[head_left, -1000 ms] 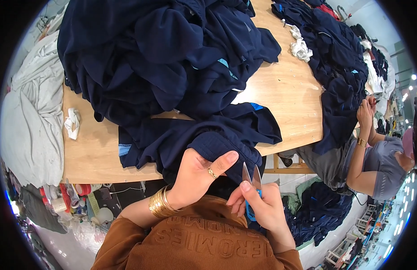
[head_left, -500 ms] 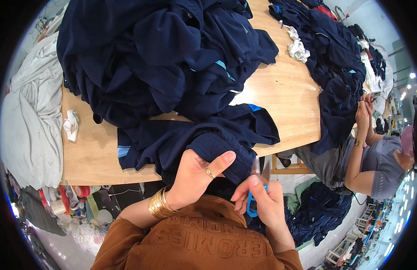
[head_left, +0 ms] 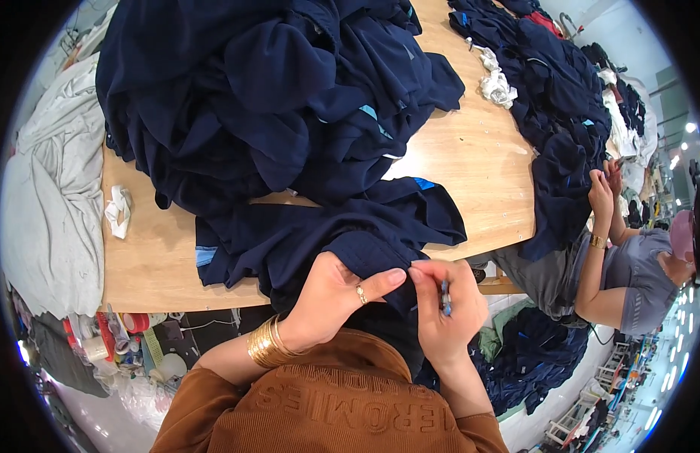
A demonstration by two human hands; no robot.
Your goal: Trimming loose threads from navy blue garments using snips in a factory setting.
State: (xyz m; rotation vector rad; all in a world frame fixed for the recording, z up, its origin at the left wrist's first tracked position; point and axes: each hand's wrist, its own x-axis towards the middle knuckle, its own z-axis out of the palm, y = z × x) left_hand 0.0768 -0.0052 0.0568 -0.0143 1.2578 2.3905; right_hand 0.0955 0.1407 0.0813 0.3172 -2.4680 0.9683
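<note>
A navy garment [head_left: 312,234] lies along the near edge of the table, its stitched band pulled toward me. My left hand [head_left: 327,298] is closed on that band, thumb lying on top and fingers underneath. At the band's right end, my right hand [head_left: 452,306] has thumb and forefinger pinched at the cloth edge. Tucked in the same hand are small blue-handled scissors [head_left: 445,298], mostly hidden by the fingers. Whatever the fingertips pinch is too small to make out.
A large heap of navy garments [head_left: 236,98] rises just beyond. Pale grey cloth [head_left: 51,181] drapes over the left side, near a white fabric strip [head_left: 117,211]. On the right, a co-worker [head_left: 629,264] handles more navy garments [head_left: 565,121]. Another dark pile [head_left: 535,355] lies below the table.
My right hand has risen to the band's edge and now pinches there. The scissors, whose blades pointed up at the cloth, have turned back into the palm. My left hand shifted slightly right.
</note>
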